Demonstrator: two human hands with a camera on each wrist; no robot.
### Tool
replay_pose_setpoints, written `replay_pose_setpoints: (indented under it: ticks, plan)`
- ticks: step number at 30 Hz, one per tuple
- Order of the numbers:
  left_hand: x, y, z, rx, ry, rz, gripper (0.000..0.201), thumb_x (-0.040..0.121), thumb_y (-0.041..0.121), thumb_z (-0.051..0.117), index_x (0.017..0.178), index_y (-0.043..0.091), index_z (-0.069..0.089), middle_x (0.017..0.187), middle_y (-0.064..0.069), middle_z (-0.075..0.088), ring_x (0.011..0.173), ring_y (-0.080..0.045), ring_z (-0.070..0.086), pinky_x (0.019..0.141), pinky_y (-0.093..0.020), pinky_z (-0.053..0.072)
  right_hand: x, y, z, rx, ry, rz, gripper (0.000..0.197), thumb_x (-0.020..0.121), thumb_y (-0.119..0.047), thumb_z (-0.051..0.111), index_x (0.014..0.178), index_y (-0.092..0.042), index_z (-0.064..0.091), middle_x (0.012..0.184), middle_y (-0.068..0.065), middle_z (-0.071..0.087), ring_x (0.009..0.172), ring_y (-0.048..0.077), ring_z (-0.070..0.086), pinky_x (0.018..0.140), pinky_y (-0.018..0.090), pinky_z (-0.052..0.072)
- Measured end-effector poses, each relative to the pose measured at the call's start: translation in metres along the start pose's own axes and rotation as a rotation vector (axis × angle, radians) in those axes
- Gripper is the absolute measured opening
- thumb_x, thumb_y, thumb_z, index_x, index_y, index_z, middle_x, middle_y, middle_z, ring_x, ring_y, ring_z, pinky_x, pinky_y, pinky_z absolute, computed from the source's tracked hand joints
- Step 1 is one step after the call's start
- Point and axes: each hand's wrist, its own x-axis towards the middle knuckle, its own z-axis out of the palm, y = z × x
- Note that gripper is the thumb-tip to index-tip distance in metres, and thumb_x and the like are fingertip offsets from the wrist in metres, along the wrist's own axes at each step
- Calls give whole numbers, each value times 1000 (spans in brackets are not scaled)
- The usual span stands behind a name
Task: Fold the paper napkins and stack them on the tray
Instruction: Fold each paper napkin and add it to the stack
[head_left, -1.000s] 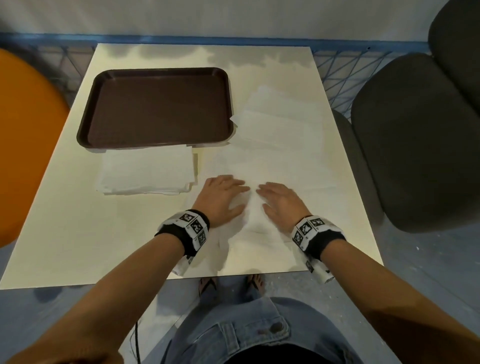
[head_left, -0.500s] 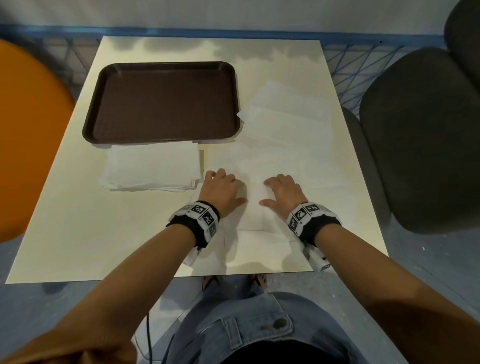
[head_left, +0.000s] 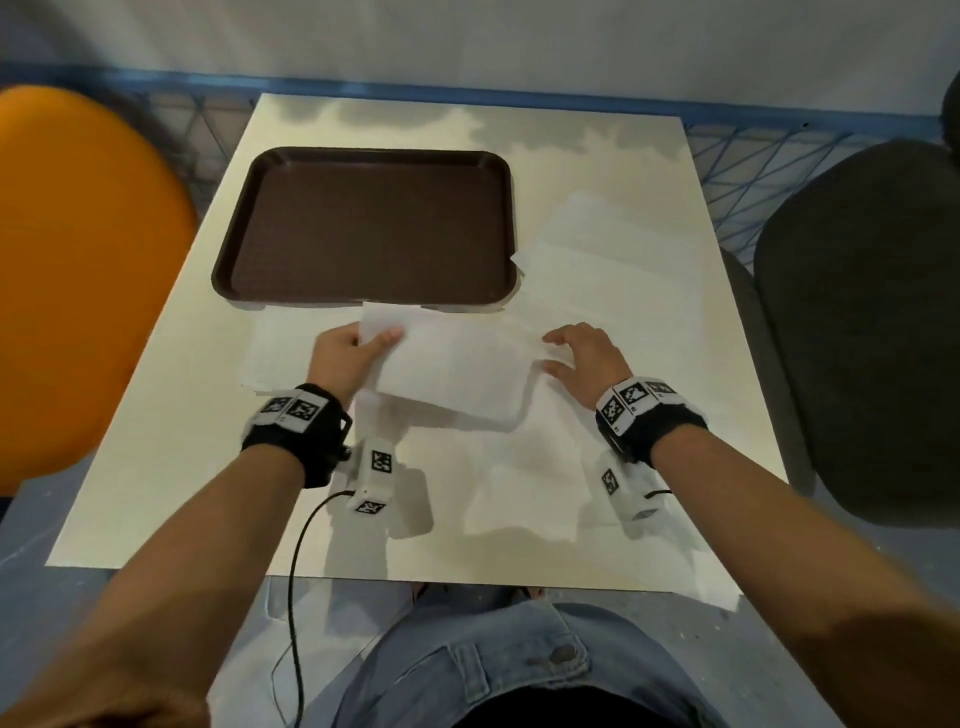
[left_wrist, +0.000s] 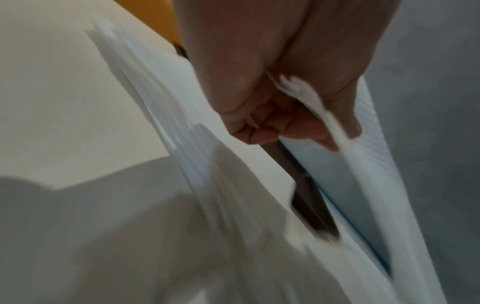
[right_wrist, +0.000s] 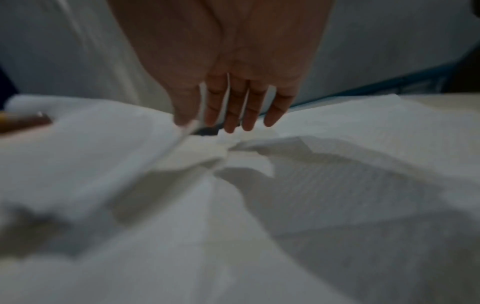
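Note:
A dark brown tray (head_left: 363, 228) with nothing on it lies at the table's far left. Just in front of it I hold a folded white napkin (head_left: 452, 369) in the air, level above the table. My left hand (head_left: 374, 345) pinches its left end, thumb on top; the left wrist view shows the paper (left_wrist: 363, 164) caught between thumb and curled fingers (left_wrist: 285, 127). My right hand (head_left: 553, 353) holds the right edge between thumb and nearly straight fingers (right_wrist: 233, 107). Part of the napkin (right_wrist: 103, 154) fills the right wrist view, blurred.
A pile of folded napkins (head_left: 280, 353) lies under my left hand, by the tray's near edge. Unfolded napkins (head_left: 597, 249) overlap to the right of the tray, and more paper (head_left: 519, 467) is spread below the lifted one. An orange chair (head_left: 78, 260) stands left, a dark chair (head_left: 857, 312) right.
Both hands were pressing flat on a napkin near the table's front. They have since spread apart, taken the folded napkin by its ends and lifted it towards the tray.

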Motion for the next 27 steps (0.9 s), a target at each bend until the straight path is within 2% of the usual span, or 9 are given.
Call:
replay_pose_setpoints:
  ticks: [3, 6, 10, 15, 18, 20, 22, 24, 27]
  plan:
    - [17, -6, -45, -1, 180, -17, 23, 87, 23, 67, 101, 5, 66, 92, -10, 64, 86, -22, 60, 73, -31, 51, 8, 5, 5, -266, -105, 42, 48, 87, -33, 61, 131, -22, 45, 130, 2, 48, 125, 23, 40, 102, 37, 32]
    - [37, -21, -74, 108, 266, -80, 35, 88, 25, 65, 113, 0, 64, 101, -12, 64, 90, -25, 60, 79, -35, 49, 13, 8, 7, -341, -117, 70, 48, 85, -36, 63, 128, -24, 45, 126, 2, 49, 121, 22, 42, 100, 38, 35]
    - [57, -39, -85, 314, 273, -125, 36, 88, 32, 64, 110, 3, 66, 107, -20, 67, 100, -35, 62, 89, -42, 49, 17, 4, 7, -401, -167, 115, 45, 84, -39, 63, 124, -24, 48, 123, 3, 47, 120, 22, 41, 98, 39, 37]
    - [72, -45, -81, 636, 243, -178, 51, 88, 42, 61, 126, 9, 55, 125, -16, 59, 116, -37, 52, 98, -45, 41, 18, -1, 6, -437, -170, 130, 36, 83, -38, 65, 114, -23, 54, 125, 3, 43, 121, 23, 38, 96, 38, 36]
    - [69, -33, -68, 864, 355, -76, 68, 81, 46, 69, 137, 23, 39, 140, -11, 44, 129, -34, 35, 102, -51, 28, 17, -4, 3, -388, -139, 102, 25, 80, -37, 68, 96, -21, 56, 117, 2, 50, 116, 23, 43, 94, 36, 34]
    - [61, -20, -51, 849, 417, 105, 83, 74, 48, 74, 142, 28, 30, 149, -7, 30, 136, -31, 24, 106, -53, 20, 16, -9, -1, -283, -122, 72, 22, 78, -35, 71, 86, -22, 56, 105, -1, 59, 109, 22, 52, 95, 36, 35]
    - [50, -10, -29, 844, 303, 293, 93, 70, 54, 74, 145, 29, 25, 153, -5, 22, 140, -29, 17, 108, -54, 16, 15, -17, -9, -165, -81, 9, 17, 78, -33, 72, 86, -21, 64, 95, -2, 67, 101, 21, 59, 97, 34, 37]
    - [36, 0, 0, 802, 59, 398, 94, 69, 58, 73, 146, 29, 27, 152, -1, 27, 140, -25, 20, 111, -52, 16, 15, -28, -20, -133, -14, -77, 17, 80, -34, 70, 88, -19, 73, 91, 1, 71, 94, 18, 62, 92, 27, 39]
    - [16, 12, 40, 545, -382, 274, 77, 72, 50, 75, 138, 29, 42, 132, 4, 52, 123, -15, 46, 101, -30, 34, 12, -44, -39, -90, 52, -157, 18, 84, -31, 66, 92, -17, 74, 83, -2, 65, 86, 13, 57, 83, 21, 34]
